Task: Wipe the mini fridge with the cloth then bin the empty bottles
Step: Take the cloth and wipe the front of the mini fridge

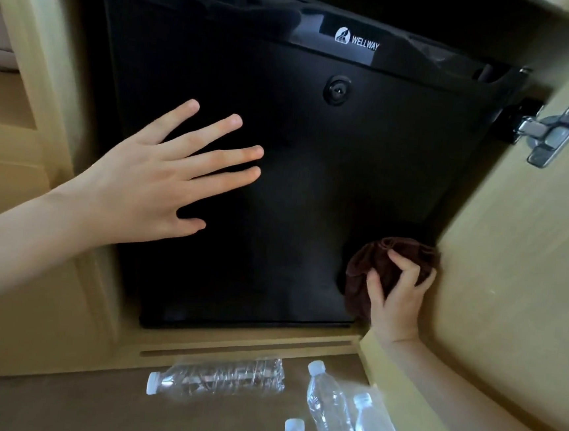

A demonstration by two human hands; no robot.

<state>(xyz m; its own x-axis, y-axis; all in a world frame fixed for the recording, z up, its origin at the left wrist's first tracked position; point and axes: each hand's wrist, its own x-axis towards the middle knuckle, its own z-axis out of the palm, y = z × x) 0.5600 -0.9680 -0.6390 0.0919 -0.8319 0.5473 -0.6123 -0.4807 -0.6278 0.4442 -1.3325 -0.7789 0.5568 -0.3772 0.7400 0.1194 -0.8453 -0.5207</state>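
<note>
Wooden cabinet [520, 256] frames the mini fridge [314, 170]; left hand [151, 183] lies flat on it, right hand [396, 300] clutches the cloth [366, 262].

My dark brown cloth [388, 269] meets a black mini fridge [296, 182] with white lettering; clear bottles [221, 376], white caps.

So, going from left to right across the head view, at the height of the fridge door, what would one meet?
left hand → round lock → cloth → metal hinge
</note>
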